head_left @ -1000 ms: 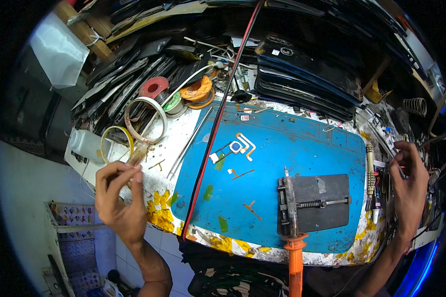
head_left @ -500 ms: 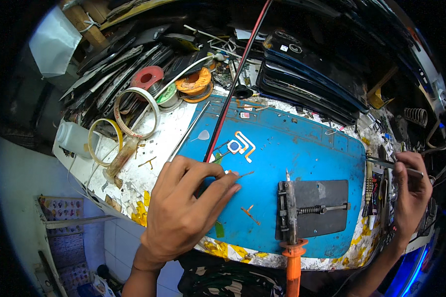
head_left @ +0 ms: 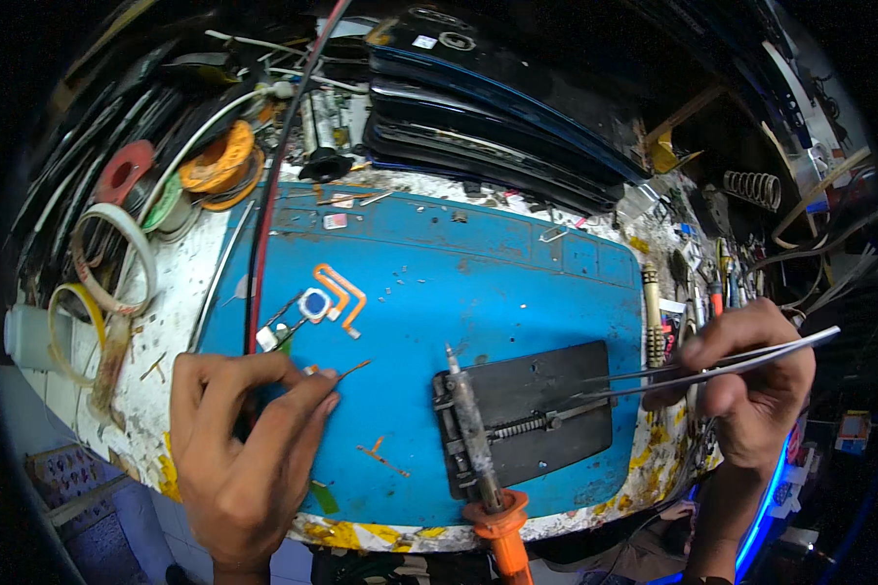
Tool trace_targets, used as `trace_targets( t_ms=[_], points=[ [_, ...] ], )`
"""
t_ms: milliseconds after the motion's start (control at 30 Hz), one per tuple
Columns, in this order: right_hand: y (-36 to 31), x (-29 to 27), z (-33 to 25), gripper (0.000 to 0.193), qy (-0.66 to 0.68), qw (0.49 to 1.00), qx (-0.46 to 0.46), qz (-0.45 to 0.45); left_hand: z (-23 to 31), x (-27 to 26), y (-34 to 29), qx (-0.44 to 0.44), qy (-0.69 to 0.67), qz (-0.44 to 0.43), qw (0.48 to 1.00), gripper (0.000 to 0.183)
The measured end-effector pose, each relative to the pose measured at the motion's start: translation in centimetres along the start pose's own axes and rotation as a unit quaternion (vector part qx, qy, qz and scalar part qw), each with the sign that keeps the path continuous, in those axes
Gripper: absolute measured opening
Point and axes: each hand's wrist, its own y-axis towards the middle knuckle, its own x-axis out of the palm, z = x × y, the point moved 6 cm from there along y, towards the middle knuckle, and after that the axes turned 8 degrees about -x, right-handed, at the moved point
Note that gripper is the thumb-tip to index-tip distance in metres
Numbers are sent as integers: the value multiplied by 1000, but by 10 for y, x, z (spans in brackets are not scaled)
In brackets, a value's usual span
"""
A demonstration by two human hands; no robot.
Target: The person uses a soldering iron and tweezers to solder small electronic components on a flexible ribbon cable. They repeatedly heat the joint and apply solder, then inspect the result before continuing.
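My left hand (head_left: 239,448) rests over the left part of a blue work mat (head_left: 458,273), thumb and fingertips pinched on a thin brown flex cable (head_left: 355,370) whose end sticks out to the right. In my right hand (head_left: 756,395) is a pair of metal tweezers (head_left: 722,367), tips pointing left above a black clamping holder (head_left: 566,390). A soldering iron with an orange handle (head_left: 500,531) lies across the holder's left side, tip away from me. Beyond my left hand lies an orange flex cable with a blue button (head_left: 314,304). Another brown flex piece (head_left: 382,456) lies nearer.
Solder spools, including an orange one (head_left: 217,161), and tape rolls (head_left: 117,258) stand at the left. Stacked dark phone panels (head_left: 507,117) rise behind the mat. A red and black cable (head_left: 268,195) crosses the left side. Hand tools (head_left: 717,283) lie at the right.
The view has swung right, so the bench sits further left. My right hand has brought the tweezers from the mat's right edge to above the holder. My left hand keeps its pinch.
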Motion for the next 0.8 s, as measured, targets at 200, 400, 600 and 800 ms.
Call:
trace_targets(
  t_ms=[200,400,600,800],
  points=[
    [21,17,25,20,35,994,-13,-101,2,3,-2,-38,9,-14,999,28],
    [17,20,38,17,71,989,-7,-128,5,4,-1,-33,33,-11,999,29],
    [15,29,40,18,51,990,6,-133,3,4,-1,-35,54,-23,998,28],
    [12,35,42,40,48,997,28,-46,3,6,-1,-36,53,-23,998,28]
  ],
)
